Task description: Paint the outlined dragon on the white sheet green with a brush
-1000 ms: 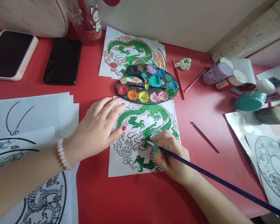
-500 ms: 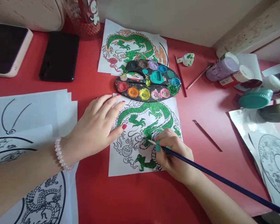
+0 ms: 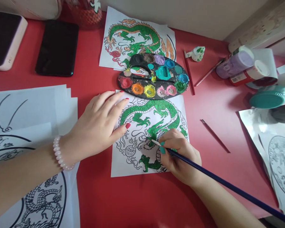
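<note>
A sheet with a dragon drawing (image 3: 123, 167), its body largely painted green, lies on the red table. My left hand (image 3: 102, 118) rests flat with fingers spread on the sheet's left edge. In a pinch, my right hand (image 3: 180, 153) grips a long dark blue paintbrush (image 3: 218, 183). The brush tip meets the paper around the dragon's head, where some green shows. Right behind the sheet, overlapping its top edge, is a black paint palette (image 3: 142, 78) with wells of many colours. Under the palette's far side sits another dragon picture (image 3: 111, 34) in green, orange and red.
To the left are a dark phone (image 3: 57, 47), a white-edged device (image 3: 16, 41) and a stack of line drawings (image 3: 38, 107). On the right lie a thin red brush (image 3: 215, 136), several paint jars (image 3: 235, 65), a crumpled tissue (image 3: 198, 53) and a circular drawing (image 3: 275, 171).
The camera view has shifted slightly, so most things sit a little higher. Both hands keep their places on the sheet, and the brush tip stays near the dragon's head.
</note>
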A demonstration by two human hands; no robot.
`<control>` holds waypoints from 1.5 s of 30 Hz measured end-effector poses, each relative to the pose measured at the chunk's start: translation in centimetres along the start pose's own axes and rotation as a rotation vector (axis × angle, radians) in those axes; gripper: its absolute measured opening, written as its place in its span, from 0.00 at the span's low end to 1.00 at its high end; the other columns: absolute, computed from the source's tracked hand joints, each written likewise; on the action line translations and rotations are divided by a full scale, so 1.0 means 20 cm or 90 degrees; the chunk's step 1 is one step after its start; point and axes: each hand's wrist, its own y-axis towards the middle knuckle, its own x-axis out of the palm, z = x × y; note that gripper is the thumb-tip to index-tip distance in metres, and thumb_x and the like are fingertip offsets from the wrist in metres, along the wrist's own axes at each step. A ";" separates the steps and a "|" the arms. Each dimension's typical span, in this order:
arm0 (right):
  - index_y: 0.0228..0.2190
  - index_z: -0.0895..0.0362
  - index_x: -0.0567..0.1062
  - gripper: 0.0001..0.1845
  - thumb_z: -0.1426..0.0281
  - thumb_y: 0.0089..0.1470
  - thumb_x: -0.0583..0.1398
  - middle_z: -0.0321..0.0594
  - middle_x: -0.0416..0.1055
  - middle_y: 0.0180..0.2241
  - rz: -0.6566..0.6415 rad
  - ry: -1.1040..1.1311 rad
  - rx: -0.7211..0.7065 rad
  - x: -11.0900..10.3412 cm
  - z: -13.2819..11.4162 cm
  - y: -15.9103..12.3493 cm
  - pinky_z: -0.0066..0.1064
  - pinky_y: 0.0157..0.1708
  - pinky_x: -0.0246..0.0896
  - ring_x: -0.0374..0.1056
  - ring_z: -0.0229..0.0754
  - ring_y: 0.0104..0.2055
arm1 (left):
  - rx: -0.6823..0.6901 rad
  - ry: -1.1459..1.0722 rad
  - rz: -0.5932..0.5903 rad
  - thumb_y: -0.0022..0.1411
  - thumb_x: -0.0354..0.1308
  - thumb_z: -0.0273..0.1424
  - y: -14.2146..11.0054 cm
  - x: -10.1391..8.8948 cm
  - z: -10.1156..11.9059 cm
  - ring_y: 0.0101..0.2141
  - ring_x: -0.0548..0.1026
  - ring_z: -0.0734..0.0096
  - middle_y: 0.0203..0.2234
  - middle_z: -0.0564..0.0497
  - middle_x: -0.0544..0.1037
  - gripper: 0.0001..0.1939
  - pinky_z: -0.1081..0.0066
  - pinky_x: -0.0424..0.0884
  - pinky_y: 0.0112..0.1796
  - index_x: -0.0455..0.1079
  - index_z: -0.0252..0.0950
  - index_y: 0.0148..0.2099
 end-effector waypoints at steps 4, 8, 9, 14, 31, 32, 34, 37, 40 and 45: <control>0.35 0.54 0.60 0.14 0.84 0.49 0.53 0.38 0.64 0.28 -0.001 -0.005 -0.001 0.00 0.00 0.00 0.30 0.27 0.64 0.62 0.35 0.29 | 0.001 0.002 0.001 0.67 0.41 0.39 0.00 0.00 0.00 0.61 0.54 0.48 0.62 0.38 0.57 0.28 0.49 0.55 0.60 0.54 0.26 0.63; 0.34 0.55 0.60 0.13 0.83 0.49 0.53 0.38 0.64 0.28 -0.002 -0.003 -0.008 0.00 0.00 0.01 0.30 0.27 0.63 0.61 0.35 0.29 | 0.002 0.006 0.003 0.67 0.41 0.39 0.00 0.00 0.00 0.61 0.55 0.48 0.62 0.38 0.57 0.28 0.49 0.56 0.59 0.54 0.26 0.62; 0.34 0.55 0.60 0.13 0.84 0.49 0.53 0.38 0.64 0.28 0.000 -0.001 -0.011 0.00 0.00 0.01 0.30 0.27 0.63 0.61 0.35 0.29 | 0.002 0.006 0.002 0.67 0.41 0.39 0.00 0.00 0.00 0.61 0.55 0.48 0.62 0.38 0.58 0.28 0.50 0.56 0.59 0.54 0.26 0.62; 0.34 0.55 0.60 0.14 0.84 0.49 0.53 0.39 0.64 0.28 0.003 -0.002 -0.018 0.00 0.00 0.01 0.30 0.27 0.63 0.61 0.36 0.29 | 0.011 0.010 0.010 0.67 0.42 0.38 0.00 0.00 0.00 0.61 0.55 0.48 0.62 0.38 0.58 0.27 0.49 0.56 0.59 0.54 0.25 0.62; 0.35 0.57 0.60 0.14 0.85 0.49 0.54 0.40 0.64 0.29 -0.002 -0.009 -0.041 0.00 0.01 0.00 0.30 0.28 0.62 0.61 0.35 0.30 | 0.018 0.014 0.005 0.67 0.43 0.38 0.00 0.01 -0.01 0.61 0.55 0.48 0.62 0.37 0.57 0.28 0.50 0.55 0.60 0.53 0.24 0.63; 0.35 0.57 0.60 0.14 0.84 0.49 0.54 0.40 0.64 0.29 -0.002 -0.014 -0.042 0.00 0.01 0.00 0.31 0.28 0.62 0.60 0.35 0.30 | 0.018 0.014 0.005 0.67 0.43 0.38 0.00 0.01 -0.01 0.61 0.55 0.48 0.62 0.37 0.57 0.28 0.50 0.55 0.60 0.53 0.24 0.63; 0.35 0.57 0.60 0.13 0.84 0.50 0.53 0.39 0.64 0.29 -0.008 -0.025 -0.044 0.01 0.01 0.00 0.31 0.28 0.61 0.60 0.35 0.30 | 0.020 0.013 0.006 0.67 0.43 0.38 0.00 0.01 -0.01 0.61 0.55 0.47 0.62 0.37 0.57 0.29 0.50 0.54 0.60 0.53 0.24 0.63; 0.34 0.57 0.60 0.14 0.85 0.49 0.53 0.39 0.63 0.28 -0.013 -0.021 -0.047 0.01 0.01 0.00 0.30 0.27 0.61 0.60 0.35 0.30 | 0.022 0.010 0.008 0.67 0.44 0.38 0.00 0.01 -0.01 0.61 0.55 0.47 0.61 0.36 0.58 0.29 0.50 0.55 0.60 0.53 0.24 0.63; 0.35 0.56 0.60 0.14 0.85 0.49 0.54 0.39 0.64 0.28 -0.007 -0.010 -0.047 0.00 0.01 0.00 0.30 0.27 0.61 0.60 0.35 0.30 | 0.023 0.007 0.008 0.66 0.44 0.37 0.00 0.00 -0.01 0.61 0.55 0.47 0.61 0.36 0.58 0.29 0.50 0.55 0.59 0.52 0.24 0.63; 0.34 0.56 0.60 0.14 0.85 0.49 0.53 0.38 0.63 0.27 -0.012 -0.012 -0.045 0.00 0.00 0.00 0.30 0.26 0.61 0.60 0.35 0.29 | 0.015 0.003 0.002 0.66 0.44 0.38 0.00 0.00 -0.01 0.61 0.55 0.47 0.62 0.36 0.57 0.28 0.50 0.55 0.59 0.53 0.25 0.63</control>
